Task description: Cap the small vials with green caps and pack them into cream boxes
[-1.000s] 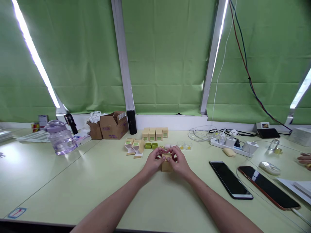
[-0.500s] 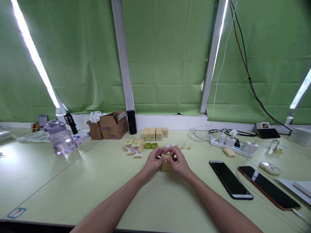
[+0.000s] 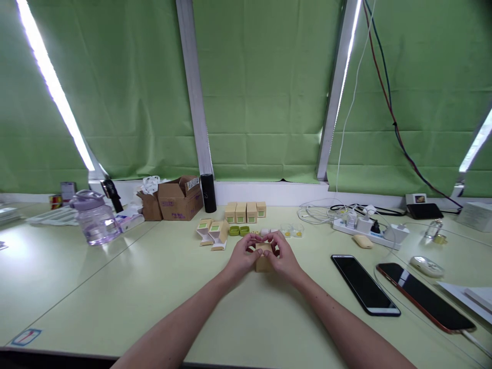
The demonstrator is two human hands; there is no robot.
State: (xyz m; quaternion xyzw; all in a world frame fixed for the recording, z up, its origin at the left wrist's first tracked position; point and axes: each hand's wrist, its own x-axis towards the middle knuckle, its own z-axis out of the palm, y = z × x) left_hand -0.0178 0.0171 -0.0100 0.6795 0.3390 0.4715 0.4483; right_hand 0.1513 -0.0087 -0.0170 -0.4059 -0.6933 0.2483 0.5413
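A small tan cardboard box (image 3: 263,264) stands upright on the table, held from both sides. My left hand (image 3: 243,256) grips its left side, thumb at the top edge. On the right side my right hand (image 3: 283,256) holds it the same way, and the fingertips of both hands nearly meet behind the box. Just beyond the hands lie two green containers (image 3: 239,231), small white pieces (image 3: 265,232) and clear round cases with yellow spots (image 3: 292,230). Two open tan cartons (image 3: 218,233) stand left of them. Several closed tan boxes (image 3: 241,212) are lined up behind.
On the right lie a black phone (image 3: 366,284), another phone (image 3: 425,296) on a cable and a power strip (image 3: 367,233) with chargers. To the left stand a purple bottle (image 3: 95,218), a brown carton (image 3: 180,200) and a black cylinder (image 3: 208,193).
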